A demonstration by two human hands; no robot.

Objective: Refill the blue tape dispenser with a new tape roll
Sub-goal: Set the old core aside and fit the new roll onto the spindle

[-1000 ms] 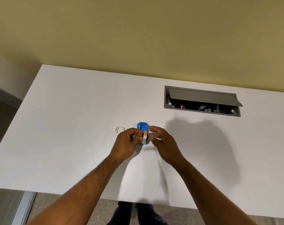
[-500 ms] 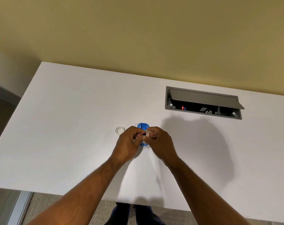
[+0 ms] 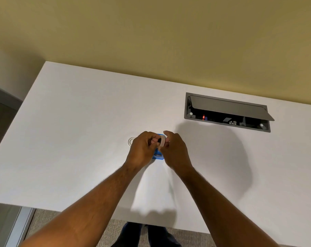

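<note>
The blue tape dispenser lies on the white table, mostly hidden under my two hands. Between my fingertips, just above the dispenser, I hold a pale tape roll on edge. My left hand pinches it from the left and a small black piece shows at its thumb. From the right, my right hand closes on the roll. A small clear ring lies flat on the table, peeking out to the left of my left hand.
A grey recessed power box with its lid tilted open sits in the table at the back right. A yellow wall runs behind the table. The table's near edge is below my forearms, with carpet and my legs beneath.
Both hands have lifted the tape roll slightly up and away from the dispenser, showing more of the dispenser's near end. The ring is now partly covered by my left hand.
</note>
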